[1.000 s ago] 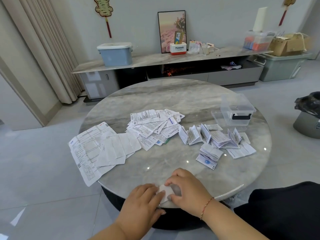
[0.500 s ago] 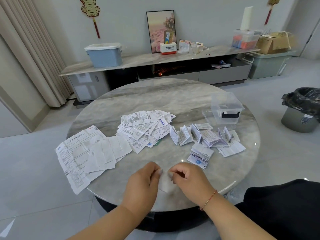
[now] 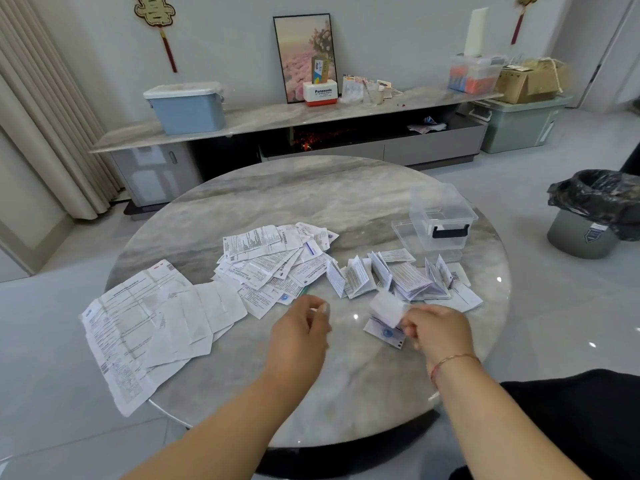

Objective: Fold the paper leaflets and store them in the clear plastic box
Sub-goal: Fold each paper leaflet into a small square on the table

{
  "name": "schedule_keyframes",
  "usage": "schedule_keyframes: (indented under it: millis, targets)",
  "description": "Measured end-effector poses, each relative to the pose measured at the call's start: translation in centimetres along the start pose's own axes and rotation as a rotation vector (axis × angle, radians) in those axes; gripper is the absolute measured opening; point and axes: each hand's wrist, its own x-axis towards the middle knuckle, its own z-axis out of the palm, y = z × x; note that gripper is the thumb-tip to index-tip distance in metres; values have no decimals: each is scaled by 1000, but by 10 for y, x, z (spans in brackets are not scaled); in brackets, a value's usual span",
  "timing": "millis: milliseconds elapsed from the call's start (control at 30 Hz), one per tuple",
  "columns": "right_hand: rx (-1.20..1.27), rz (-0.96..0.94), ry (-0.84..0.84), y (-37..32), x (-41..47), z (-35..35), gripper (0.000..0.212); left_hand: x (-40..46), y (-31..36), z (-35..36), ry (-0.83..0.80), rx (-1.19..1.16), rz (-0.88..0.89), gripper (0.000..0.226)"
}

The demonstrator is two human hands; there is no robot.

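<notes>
The right hand [image 3: 437, 332] is pinching a small folded leaflet [image 3: 386, 309] just above the folded pile [image 3: 401, 280], the clear plastic box [image 3: 440, 218] sitting well beyond it, while the left hand [image 3: 300, 332] is hovering beside it, loosely curled, holding nothing.

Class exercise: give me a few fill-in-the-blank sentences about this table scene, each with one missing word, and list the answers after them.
1. The folded leaflet is pinched by the person's ____ hand.
2. The clear plastic box has a ____ handle.
3. The left hand holds ____.
4. The bin with the black bag stands on the ____, not on the round table.

Answers: right; black; nothing; floor
</notes>
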Motion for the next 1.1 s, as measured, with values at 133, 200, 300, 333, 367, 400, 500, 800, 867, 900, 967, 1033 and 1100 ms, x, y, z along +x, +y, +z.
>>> schedule_keyframes:
  millis: [133,200,300,333,367,400,500,800,867,900,967,1033,1100]
  targets:
    - [-42,194,56,12,32,-7,45,20,-35,-43,216,378,51,3]
    - [-52,236,33,16,37,-4,39,28,-58,-65,237,623,19,28]
    - [-161,128,87,9,33,-4,35,40,-80,-89,200,843,-41,61]
    - [-216,25,175,6,29,-2,29,44,-86,-94,188,867,-44,67]
    - [-214,-82,277,2,21,0,16,49,-89,-98,170,873,-62,70]
    - [-167,-177,337,-2,9,4,12,54,-91,-100,146,873,-98,70]
    - [-303,-460,220,4,-20,21,19,65,-87,-102,88,960,-180,55]
    - [-1061,-779,5,53,-10,28,35,70,-81,-109,95,1128,-34,17]
    - [-1025,-709,-10,47,1,23,35,62,-77,-113,148,1148,66,16]
    - [-1000,-715,0,45,3,21,32,56,-76,-115,174,1140,148,18]
    - [-952,-803,55,45,-3,21,27,41,-74,-114,221,1110,323,28]
    - [-913,-977,113,43,-16,26,30,24,-71,-107,203,1073,456,27]
    - [-884,-1085,78,44,-28,32,27,9,-69,-99,169,1056,586,21]
